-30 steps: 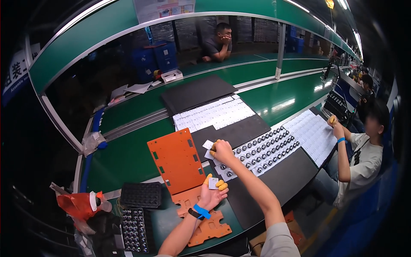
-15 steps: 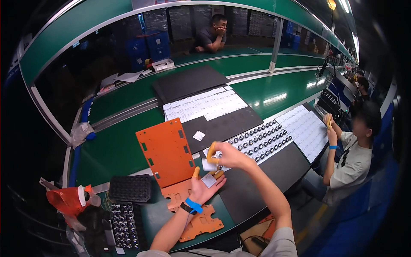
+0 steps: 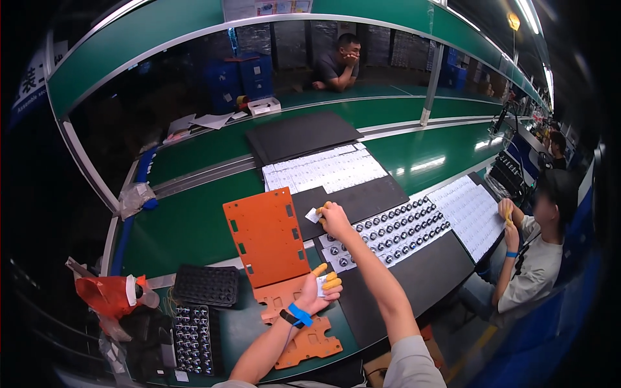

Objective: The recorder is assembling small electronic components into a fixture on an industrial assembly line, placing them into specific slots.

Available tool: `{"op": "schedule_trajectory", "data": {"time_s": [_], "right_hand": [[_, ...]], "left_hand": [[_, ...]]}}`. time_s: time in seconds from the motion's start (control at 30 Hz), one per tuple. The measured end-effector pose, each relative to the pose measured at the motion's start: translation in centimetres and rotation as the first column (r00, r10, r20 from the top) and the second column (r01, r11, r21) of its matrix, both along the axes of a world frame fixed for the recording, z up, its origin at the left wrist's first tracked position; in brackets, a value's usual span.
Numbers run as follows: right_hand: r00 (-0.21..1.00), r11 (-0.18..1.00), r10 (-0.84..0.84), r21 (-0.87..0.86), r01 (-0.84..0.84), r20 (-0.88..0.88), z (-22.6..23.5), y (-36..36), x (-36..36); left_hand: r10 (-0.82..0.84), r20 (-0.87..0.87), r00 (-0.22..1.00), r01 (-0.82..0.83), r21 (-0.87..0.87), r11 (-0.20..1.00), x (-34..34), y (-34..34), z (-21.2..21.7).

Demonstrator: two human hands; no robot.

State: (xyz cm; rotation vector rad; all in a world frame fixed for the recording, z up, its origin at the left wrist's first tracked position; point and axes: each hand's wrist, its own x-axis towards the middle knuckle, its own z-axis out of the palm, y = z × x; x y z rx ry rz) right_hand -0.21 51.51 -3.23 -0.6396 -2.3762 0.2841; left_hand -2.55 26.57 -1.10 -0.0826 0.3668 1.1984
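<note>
My left hand [image 3: 312,299], palm up, has its yellow-covered fingers curled over a small white square board [image 3: 321,285]. Farther off, my right hand [image 3: 335,220] pinches the edge of another small white square board [image 3: 312,215] at the black sheet [image 3: 356,185]. Yellow covers are on its fingertips too. Whether that board is lifted clear of the sheet, I cannot tell. An upright orange panel [image 3: 265,236] stands left of my hands. Its orange cut-out base plate [image 3: 310,344] lies under my left wrist, which wears a blue band and a black one.
Right of my hands lie rows of round black-and-silver parts on white boards [image 3: 394,233] and a white board panel [image 3: 469,210]. At left are a black tray [image 3: 206,285] and a tray of shiny parts [image 3: 193,336]. A co-worker [image 3: 537,258] sits at right; another person leans opposite.
My right hand has moved away from above my left palm to the square board on the black sheet. My left fingers have curled over their board. The whole view has shifted slightly.
</note>
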Motion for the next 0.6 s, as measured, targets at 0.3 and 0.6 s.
{"op": "schedule_trajectory", "data": {"time_s": [0.3, 0.6], "right_hand": [[1.0, 0.992, -0.002, 0.128, 0.0, 0.016, 1.5, -0.8, 1.8], [0.892, 0.873, 0.449, -0.238, -0.426, 0.049, 10.2, -13.7, 10.4]], "left_hand": [[0.046, 0.069, 0.997, -0.047, 0.017, 0.999, 0.1, 0.6, -1.1], [0.276, -0.056, 0.96, -0.274, 0.036, 0.961, 0.7, 0.2, 0.4]]}}
